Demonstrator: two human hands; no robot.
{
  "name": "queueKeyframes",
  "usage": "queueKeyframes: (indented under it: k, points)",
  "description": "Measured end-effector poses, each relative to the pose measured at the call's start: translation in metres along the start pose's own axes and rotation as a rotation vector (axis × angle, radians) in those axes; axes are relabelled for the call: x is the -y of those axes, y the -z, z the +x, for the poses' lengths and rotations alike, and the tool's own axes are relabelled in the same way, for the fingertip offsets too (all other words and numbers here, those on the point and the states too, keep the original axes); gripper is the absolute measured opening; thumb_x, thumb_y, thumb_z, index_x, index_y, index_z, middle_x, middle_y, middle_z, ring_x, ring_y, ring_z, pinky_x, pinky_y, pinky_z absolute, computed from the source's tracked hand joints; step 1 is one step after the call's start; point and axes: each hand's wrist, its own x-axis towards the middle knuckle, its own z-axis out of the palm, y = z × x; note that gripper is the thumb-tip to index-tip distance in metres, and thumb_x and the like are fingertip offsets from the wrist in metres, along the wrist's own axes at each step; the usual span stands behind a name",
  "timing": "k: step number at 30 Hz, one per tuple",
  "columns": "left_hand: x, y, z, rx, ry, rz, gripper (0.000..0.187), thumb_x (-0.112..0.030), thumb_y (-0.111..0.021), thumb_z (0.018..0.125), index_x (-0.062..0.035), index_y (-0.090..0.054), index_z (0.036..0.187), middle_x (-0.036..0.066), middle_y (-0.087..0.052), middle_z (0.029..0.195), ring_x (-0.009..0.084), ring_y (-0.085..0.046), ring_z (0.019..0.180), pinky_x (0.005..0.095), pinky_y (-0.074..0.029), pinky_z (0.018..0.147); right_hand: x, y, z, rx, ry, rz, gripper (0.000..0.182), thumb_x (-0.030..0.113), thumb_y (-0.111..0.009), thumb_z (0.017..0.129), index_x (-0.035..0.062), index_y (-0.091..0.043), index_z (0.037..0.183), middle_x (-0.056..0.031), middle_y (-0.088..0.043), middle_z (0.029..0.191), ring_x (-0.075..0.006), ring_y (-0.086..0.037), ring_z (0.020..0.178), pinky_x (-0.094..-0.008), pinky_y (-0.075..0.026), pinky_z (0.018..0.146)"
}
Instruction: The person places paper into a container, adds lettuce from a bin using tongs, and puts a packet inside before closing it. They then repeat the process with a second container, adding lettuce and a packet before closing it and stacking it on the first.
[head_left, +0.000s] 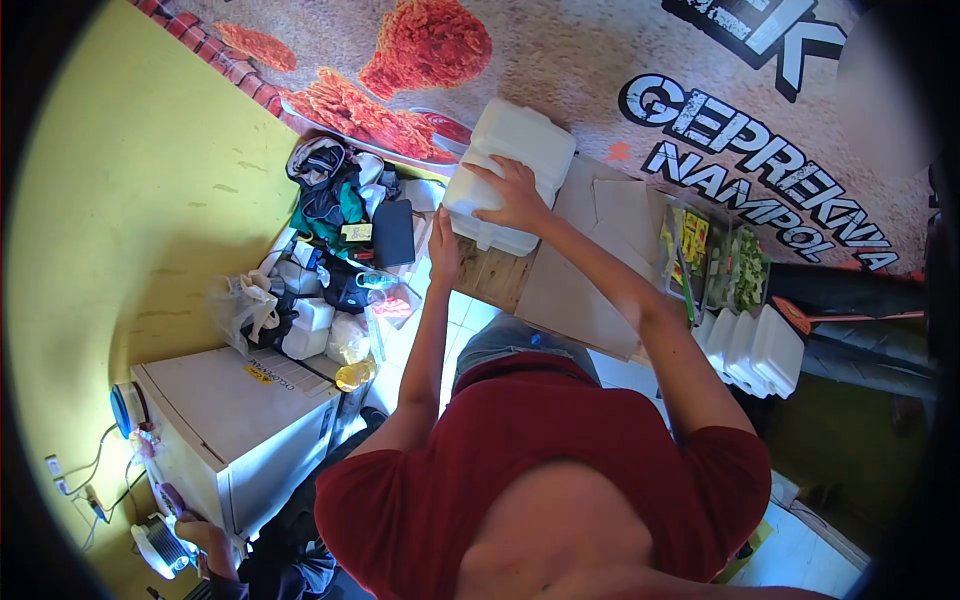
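White foam boxes [520, 140] stand on the wooden table [490, 275], close to the printed banner. My right hand [515, 195] lies on the top of a box with its fingers spread. Beside the boxes' left edge, my left hand [443, 245] is upright with its fingers straight and close together; whether it touches the box I cannot tell. Sheets of brown paper [580, 265] lie on the table just right of the boxes. A dark flat object [393, 233] is to the left of my left hand.
Clear containers with leafy greens [745, 270] and yellow packets [690, 240] stand on the right, above several more white boxes [750, 350]. Bags and cloths [325, 210] are heaped at left, near a white freezer [240, 410]. Another person's arm [208, 540] shows at lower left.
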Motion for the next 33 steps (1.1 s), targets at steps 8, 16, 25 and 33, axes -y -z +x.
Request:
queueKeyframes:
  k: [8, 16, 25, 33]
  points:
    - [-0.03, -0.015, -0.007, -0.014, -0.333, -0.176, 0.038, -0.027, -0.046, 0.094, 0.0022, -0.052, 0.117, 0.011, -0.056, 0.113, 0.0141, -0.05, 0.105, 0.0272, -0.037, 0.091, 0.01, 0.024, -0.02, -0.235, 0.038, 0.017, 0.077, 0.044, -0.07, 0.064, 0.0231, -0.041, 0.132, -0.0217, -0.034, 0.13, -0.0369, -0.033, 0.119, -0.047, -0.023, 0.098]
    - [-0.104, -0.074, -0.066, 0.242, -0.323, -0.168, 0.015, -0.011, -0.065, 0.08, 0.0008, -0.063, 0.089, 0.004, -0.059, 0.074, 0.0102, -0.056, 0.071, 0.0237, -0.044, 0.063, -0.007, 0.092, -0.096, -0.326, -0.088, 0.254, 0.085, 0.046, -0.072, 0.067, 0.0164, -0.032, 0.136, -0.018, -0.026, 0.137, -0.0345, -0.028, 0.126, -0.0465, -0.027, 0.101]
    - [-0.081, -0.121, -0.14, 0.757, -0.837, 0.351, 0.032, -0.018, -0.067, 0.075, -0.0156, -0.064, 0.106, 0.007, -0.057, 0.101, 0.0254, -0.054, 0.089, 0.0356, -0.043, 0.079, -0.045, 0.114, -0.19, -0.649, -0.686, 0.797, 0.064, 0.012, -0.062, 0.082, 0.0012, -0.025, 0.133, -0.0141, -0.052, 0.115, -0.0209, -0.058, 0.095, -0.0287, -0.047, 0.08]
    - [-0.065, -0.119, -0.099, 0.3, -0.077, 0.044, 0.057, -0.034, -0.063, 0.081, 0.0021, -0.047, 0.122, 0.02, -0.041, 0.128, 0.0284, -0.046, 0.112, 0.0395, -0.036, 0.093, -0.044, 0.122, -0.241, -0.542, -0.721, 0.971, 0.051, 0.016, -0.055, 0.088, 0.0016, -0.032, 0.131, -0.0105, -0.058, 0.106, -0.0123, -0.057, 0.092, -0.0264, -0.046, 0.077]
